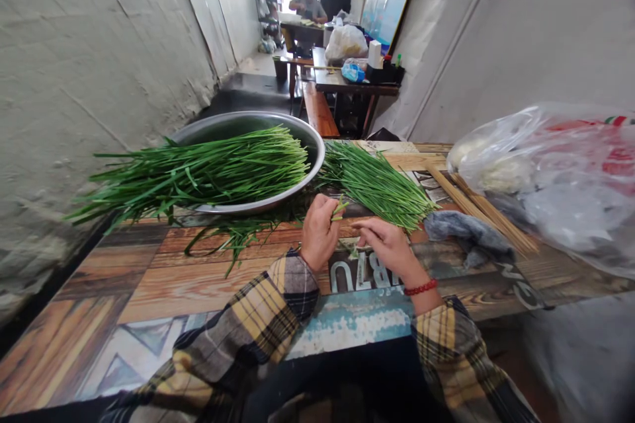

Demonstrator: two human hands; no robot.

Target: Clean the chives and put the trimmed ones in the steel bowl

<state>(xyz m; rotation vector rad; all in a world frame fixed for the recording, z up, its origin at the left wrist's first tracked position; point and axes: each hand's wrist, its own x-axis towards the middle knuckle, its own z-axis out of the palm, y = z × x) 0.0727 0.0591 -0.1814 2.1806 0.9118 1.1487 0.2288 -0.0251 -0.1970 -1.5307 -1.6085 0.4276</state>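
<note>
My left hand [320,231] is closed around a few garlic chives [339,209], their pale cut ends poking out past the thumb and forefinger. Loose green leaves [241,232] trail on the table to its left; whether they belong to the held stalks is hidden. Just to the right, my right hand [387,244] has its fingers partly stretched toward the left hand, with nothing clearly between them. Pale scraps [353,252] show below its fingertips. Behind both hands lies a pile of chives [380,182], and a large bunch [238,168] rests in a metal basin [321,155].
A grey cloth [469,234] and wooden chopsticks [479,208] lie on the patterned table [163,271]. Plastic bags [560,178] with pale contents stand at the right. Farther back are another table [337,79], a bench [320,109] and a seated person [308,3].
</note>
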